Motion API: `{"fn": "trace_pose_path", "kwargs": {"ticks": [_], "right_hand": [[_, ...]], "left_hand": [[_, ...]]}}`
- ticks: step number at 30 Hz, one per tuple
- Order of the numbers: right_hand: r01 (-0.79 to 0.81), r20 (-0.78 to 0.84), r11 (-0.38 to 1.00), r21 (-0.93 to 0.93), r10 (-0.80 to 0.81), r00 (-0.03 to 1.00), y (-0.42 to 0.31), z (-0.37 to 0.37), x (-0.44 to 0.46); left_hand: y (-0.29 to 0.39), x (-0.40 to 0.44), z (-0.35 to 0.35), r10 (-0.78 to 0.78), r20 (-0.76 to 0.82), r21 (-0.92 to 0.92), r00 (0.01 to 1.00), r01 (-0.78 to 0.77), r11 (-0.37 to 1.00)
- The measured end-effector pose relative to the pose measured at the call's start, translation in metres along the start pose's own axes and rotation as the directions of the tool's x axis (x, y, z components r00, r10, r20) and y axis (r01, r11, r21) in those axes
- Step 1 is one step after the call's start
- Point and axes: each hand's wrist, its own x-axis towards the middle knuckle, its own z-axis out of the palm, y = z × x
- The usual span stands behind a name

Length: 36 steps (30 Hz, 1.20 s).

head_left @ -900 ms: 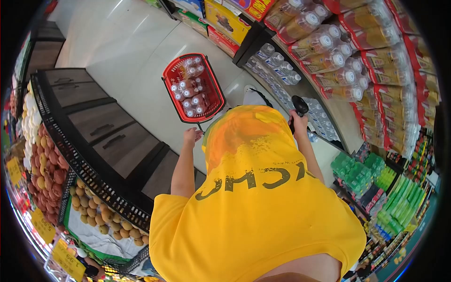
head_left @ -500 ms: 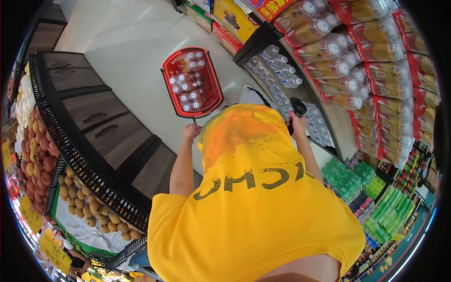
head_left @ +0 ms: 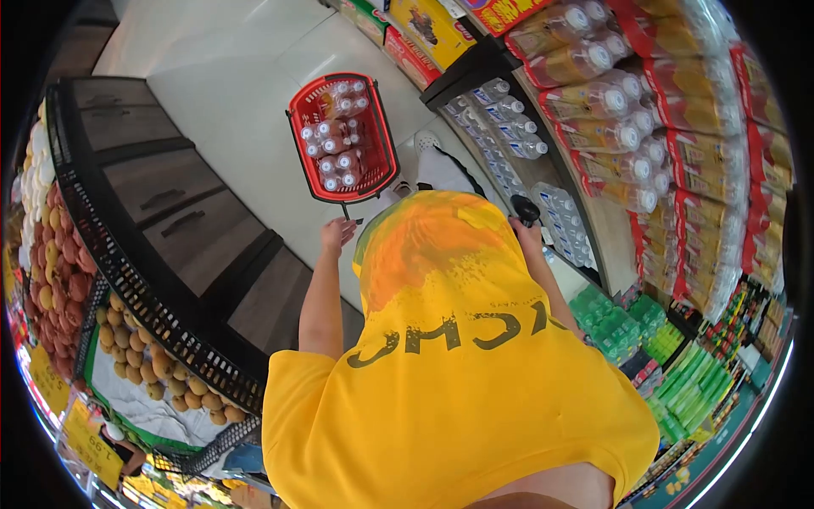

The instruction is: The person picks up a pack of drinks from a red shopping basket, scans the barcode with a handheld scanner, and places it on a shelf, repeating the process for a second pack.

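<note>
We had our left hand (head_left: 339,232) curled shut on the black handle (head_left: 345,209) of the red basket (head_left: 376,163), which sat just ahead, between the cabinets (head_left: 193,227) and the shelf (head_left: 612,246), with bottles (head_left: 339,163) inside. Our right hand (head_left: 528,235) gripped a round-headed black device (head_left: 525,209); we could not tell how tightly its partly hidden fingers closed.

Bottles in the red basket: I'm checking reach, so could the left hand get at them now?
Probably not directly: the left hand seems occupied with the black handle, and the bottles lie lower down. The red basket's open top does leave them uncovered.
</note>
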Motion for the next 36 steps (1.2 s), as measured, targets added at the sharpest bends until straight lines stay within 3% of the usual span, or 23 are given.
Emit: {"fn": "trace_pose_path", "kwargs": {"ticks": [3,6,10,16,18,20,22,24,27,28,29,30,31,32,35,36], "right_hand": [[0.064,0.043,0.974,-0.216,-0.056,0.997,0.018,-0.009,0.010],[0.114,0.126,0.884,-0.454,-0.063,0.990,0.061,-0.030,0.037],[0.144,0.234,0.751,-0.645,0.015,0.972,0.110,-0.062,0.068],[-0.061,0.226,0.747,-0.663,0.276,0.934,0.102,-0.095,0.075],[-0.035,0.142,0.592,-0.806,0.251,0.958,0.082,-0.091,0.068],[-0.104,0.100,0.552,-0.827,0.326,0.940,0.075,-0.099,0.066],[0.022,0.185,0.621,-0.784,0.199,0.962,0.086,-0.114,0.064],[-0.127,-0.004,0.375,-0.918,0.311,0.950,0.080,-0.117,0.064],[-0.190,-0.016,0.404,-0.895,0.396,0.918,0.059,-0.110,0.060],[-0.203,-0.014,0.417,-0.886,0.413,0.910,0.055,-0.110,0.060],[-0.205,-0.002,0.443,-0.873,0.417,0.909,0.054,-0.111,0.060],[-0.205,0.013,0.471,-0.858,0.418,0.908,0.054,-0.110,0.060],[-0.280,-0.021,0.530,-0.801,0.442,0.897,0.042,-0.095,0.056],[-0.273,-0.021,0.502,-0.821,0.451,0.892,0.034,-0.087,0.061],[-0.261,-0.010,0.463,-0.847,0.477,0.879,0.030,-0.081,0.063],[-0.261,0.005,0.490,-0.832,0.477,0.879,0.033,-0.080,0.065]], "left_hand": [[-0.004,0.006,-0.001,-0.050,0.078,-0.405,0.996,0.077,0.911],[-0.001,0.011,0.011,-0.060,0.046,-0.566,0.997,0.075,0.821],[0.014,0.020,0.036,-0.051,0.002,-0.611,0.999,0.042,0.790],[0.014,0.099,0.045,-0.039,-0.185,-0.517,0.982,-0.064,0.854],[0.003,0.140,0.038,-0.138,-0.185,-0.652,0.973,-0.016,0.758],[-0.009,0.182,0.036,-0.248,-0.202,-0.759,0.947,0.009,0.651],[-0.011,0.210,0.037,-0.179,-0.198,-0.778,0.964,-0.044,0.627],[-0.021,0.240,0.037,-0.030,-0.166,-0.781,0.986,-0.113,0.614],[-0.019,0.258,0.044,0.143,-0.211,-0.816,0.967,-0.255,0.519],[-0.019,0.260,0.046,0.210,-0.228,-0.812,0.951,-0.304,0.498],[-0.019,0.259,0.047,0.091,-0.289,-0.800,0.953,-0.292,0.524],[-0.013,0.253,0.048,0.108,-0.338,-0.741,0.935,-0.335,0.582],[-0.016,0.251,0.043,0.109,-0.465,-0.491,0.878,-0.358,0.794],[-0.012,0.254,0.039,0.161,-0.572,-0.194,0.804,-0.323,0.926],[-0.003,0.251,0.027,0.413,-0.625,0.108,0.663,-0.451,0.886],[-0.003,0.251,0.022,0.419,-0.583,0.125,0.696,-0.432,0.893]]}}
